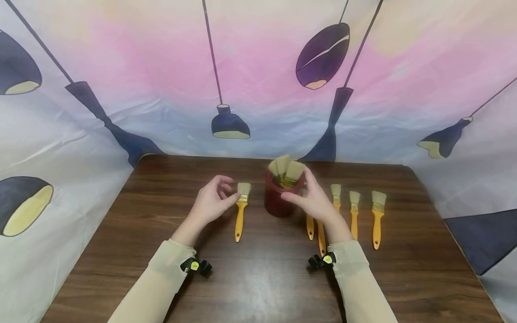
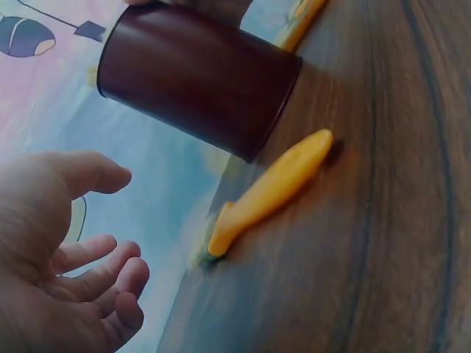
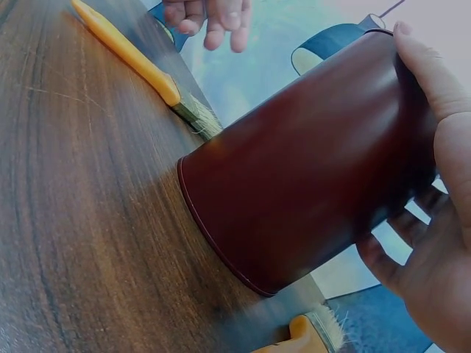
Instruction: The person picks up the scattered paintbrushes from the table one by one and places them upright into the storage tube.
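Cup [image 1: 274,204] seemingly near table edge [image 1: 222,160]

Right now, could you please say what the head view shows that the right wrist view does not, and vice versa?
Only the head view shows the paintbrushes bristles-up in the dark red canister, and the wrist cameras.
Only the right wrist view shows the lower fingers of the right hand at the canister's side.
Both show the right hand holding the canister, and the left hand near a yellow-handled paintbrush.
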Demonstrator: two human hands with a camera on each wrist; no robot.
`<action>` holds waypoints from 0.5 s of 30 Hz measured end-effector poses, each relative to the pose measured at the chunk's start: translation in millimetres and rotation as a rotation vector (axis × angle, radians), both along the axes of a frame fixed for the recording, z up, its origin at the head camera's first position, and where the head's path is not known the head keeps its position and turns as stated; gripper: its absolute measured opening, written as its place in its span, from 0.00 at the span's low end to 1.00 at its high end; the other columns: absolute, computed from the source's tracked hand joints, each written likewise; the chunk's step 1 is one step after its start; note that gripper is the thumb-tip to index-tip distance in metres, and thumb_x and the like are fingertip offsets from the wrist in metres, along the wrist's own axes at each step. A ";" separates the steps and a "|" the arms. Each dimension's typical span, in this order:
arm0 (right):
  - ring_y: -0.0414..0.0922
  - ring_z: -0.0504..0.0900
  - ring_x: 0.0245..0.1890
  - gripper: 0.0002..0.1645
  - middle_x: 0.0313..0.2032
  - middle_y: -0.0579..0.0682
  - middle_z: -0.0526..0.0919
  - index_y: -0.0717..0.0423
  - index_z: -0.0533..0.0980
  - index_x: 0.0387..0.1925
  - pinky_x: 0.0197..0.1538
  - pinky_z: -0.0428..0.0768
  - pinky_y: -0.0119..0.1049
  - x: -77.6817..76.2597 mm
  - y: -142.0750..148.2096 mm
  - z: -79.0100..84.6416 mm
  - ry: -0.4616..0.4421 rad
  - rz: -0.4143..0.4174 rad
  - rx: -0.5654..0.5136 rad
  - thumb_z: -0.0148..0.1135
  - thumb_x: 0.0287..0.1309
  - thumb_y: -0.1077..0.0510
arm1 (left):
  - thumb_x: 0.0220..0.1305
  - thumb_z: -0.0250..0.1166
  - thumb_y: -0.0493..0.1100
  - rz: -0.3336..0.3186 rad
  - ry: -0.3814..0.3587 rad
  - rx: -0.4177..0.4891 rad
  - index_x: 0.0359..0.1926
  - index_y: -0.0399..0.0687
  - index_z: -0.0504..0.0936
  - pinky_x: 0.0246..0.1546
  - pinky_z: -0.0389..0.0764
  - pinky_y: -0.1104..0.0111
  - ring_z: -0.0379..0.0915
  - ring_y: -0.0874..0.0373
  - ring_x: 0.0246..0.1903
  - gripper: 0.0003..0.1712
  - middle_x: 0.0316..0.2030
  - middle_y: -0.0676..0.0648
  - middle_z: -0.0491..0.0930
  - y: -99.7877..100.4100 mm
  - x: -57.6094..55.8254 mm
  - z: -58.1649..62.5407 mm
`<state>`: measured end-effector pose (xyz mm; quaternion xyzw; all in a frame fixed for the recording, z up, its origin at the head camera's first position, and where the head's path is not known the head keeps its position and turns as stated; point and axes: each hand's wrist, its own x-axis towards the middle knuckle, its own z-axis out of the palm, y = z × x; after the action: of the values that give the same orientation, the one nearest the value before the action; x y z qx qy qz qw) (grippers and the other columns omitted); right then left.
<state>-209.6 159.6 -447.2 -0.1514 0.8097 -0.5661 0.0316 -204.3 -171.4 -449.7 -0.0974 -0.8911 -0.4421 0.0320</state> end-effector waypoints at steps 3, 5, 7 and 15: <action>0.60 0.70 0.74 0.57 0.76 0.54 0.66 0.41 0.55 0.84 0.70 0.76 0.64 -0.8 -0.8 -0.9 0.009 0.010 -0.013 0.81 0.64 0.51 | 0.65 0.79 0.47 -0.012 -0.027 -0.039 0.65 0.41 0.78 0.38 0.82 0.59 0.79 0.52 0.33 0.33 0.46 0.41 0.87 -2.8 -0.7 -2.8; 0.60 0.70 0.74 0.57 0.75 0.54 0.66 0.41 0.56 0.84 0.70 0.76 0.64 -1.1 -0.8 -0.3 0.014 0.008 -0.010 0.81 0.64 0.51 | 0.64 0.80 0.47 -0.030 -0.051 -0.072 0.68 0.40 0.75 0.39 0.83 0.59 0.80 0.53 0.34 0.37 0.48 0.41 0.87 -3.3 -1.3 -4.6; 0.59 0.70 0.74 0.58 0.75 0.54 0.66 0.42 0.55 0.84 0.71 0.76 0.64 -1.4 -0.8 0.1 0.016 0.006 -0.008 0.81 0.64 0.51 | 0.64 0.80 0.48 -0.048 -0.071 -0.108 0.70 0.39 0.73 0.40 0.83 0.59 0.80 0.54 0.35 0.39 0.50 0.40 0.86 -3.2 -1.9 -6.4; 0.58 0.70 0.74 0.58 0.75 0.54 0.66 0.42 0.55 0.85 0.72 0.73 0.66 0.0 -0.5 0.1 0.020 0.001 0.009 0.81 0.64 0.49 | 0.64 0.80 0.49 -0.091 -0.130 -0.155 0.70 0.36 0.72 0.40 0.82 0.59 0.79 0.54 0.36 0.41 0.50 0.39 0.84 -3.5 -1.1 -14.5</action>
<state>-209.7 159.0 -447.1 -0.1574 0.8126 -0.5607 0.0244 -205.4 -174.9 -464.2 -0.1112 -0.9174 -0.3784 -0.0536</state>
